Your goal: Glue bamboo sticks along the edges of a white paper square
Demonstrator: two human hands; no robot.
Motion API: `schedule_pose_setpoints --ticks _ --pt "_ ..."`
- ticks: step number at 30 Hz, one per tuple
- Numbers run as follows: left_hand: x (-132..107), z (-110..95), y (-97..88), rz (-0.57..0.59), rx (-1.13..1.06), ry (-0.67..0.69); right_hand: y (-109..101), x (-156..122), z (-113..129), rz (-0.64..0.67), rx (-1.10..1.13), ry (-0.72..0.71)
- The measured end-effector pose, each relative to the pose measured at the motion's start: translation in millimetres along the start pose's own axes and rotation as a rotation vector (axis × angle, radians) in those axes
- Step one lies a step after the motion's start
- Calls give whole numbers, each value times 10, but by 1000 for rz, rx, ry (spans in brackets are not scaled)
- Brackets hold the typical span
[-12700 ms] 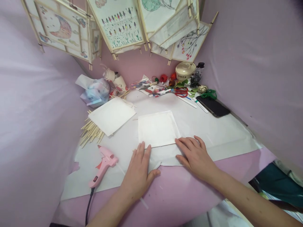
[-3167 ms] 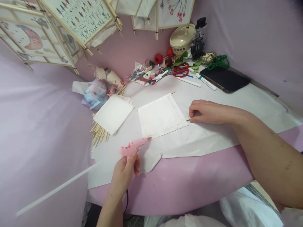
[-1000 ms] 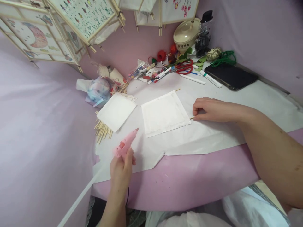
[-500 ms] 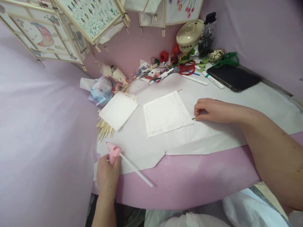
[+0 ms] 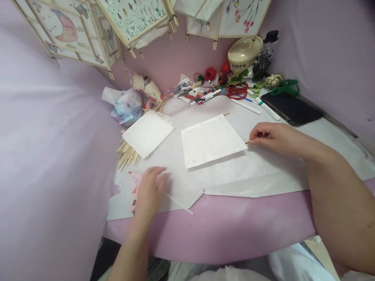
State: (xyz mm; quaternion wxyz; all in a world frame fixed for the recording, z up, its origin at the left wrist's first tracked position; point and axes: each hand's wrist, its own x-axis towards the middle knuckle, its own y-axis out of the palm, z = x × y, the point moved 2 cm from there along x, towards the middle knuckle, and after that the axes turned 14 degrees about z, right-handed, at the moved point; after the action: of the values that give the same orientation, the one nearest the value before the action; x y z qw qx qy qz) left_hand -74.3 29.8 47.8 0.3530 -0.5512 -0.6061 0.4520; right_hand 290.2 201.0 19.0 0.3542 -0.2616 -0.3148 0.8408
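Note:
My left hand [image 5: 150, 192] hovers low over the front left of the table, smeared by motion, fingers stretched out. Just under and left of it a pink glue gun [image 5: 135, 186] lies on the big white sheet [image 5: 263, 175], its clear glue stick [image 5: 181, 204] pointing right. My right hand [image 5: 277, 138] is closed in a pinch on the end of a thin wooden stick [image 5: 248, 142]. That stick runs along the right edge of a white paper square [image 5: 212, 140] lying flat in the middle.
A second white square [image 5: 148, 132] rests on a bundle of wooden sticks [image 5: 125, 154] at the left. At the back are a plastic bag [image 5: 124, 105], markers, red scissors [image 5: 237, 90], a lidded bowl [image 5: 241, 54] and a black tablet [image 5: 293, 109]. Painted paper panels [image 5: 131, 15] hang overhead.
My left hand carried the glue gun from the paper square to the front left, laid it on the sheet and let go. My right hand stayed pinched on the stick.

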Motion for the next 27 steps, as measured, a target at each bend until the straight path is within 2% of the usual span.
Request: schedule_pose_setpoints --ticks 3,7,10,15,18,21,24,27 --pt "273 -220 234 155 -152 91 -15 4 -30 -30 11 1" --pt "422 -309 371 214 -310 75 -17 24 -40 -22 -9 14" --pt "423 -289 397 177 -300 69 -9 41 -42 -4 -18 26" --pt "417 -232 459 105 -251 262 -3 55 -58 -2 2 25" --pt "415 -218 492 58 -214 313 -3 54 -62 -8 50 -2" --pt "414 -258 485 -59 -93 293 4 51 -45 -10 67 -7" --pt "431 -352 461 -174 75 351 24 52 -15 5 64 2" --pt "472 -431 459 -203 200 426 46 61 6 15 70 5"
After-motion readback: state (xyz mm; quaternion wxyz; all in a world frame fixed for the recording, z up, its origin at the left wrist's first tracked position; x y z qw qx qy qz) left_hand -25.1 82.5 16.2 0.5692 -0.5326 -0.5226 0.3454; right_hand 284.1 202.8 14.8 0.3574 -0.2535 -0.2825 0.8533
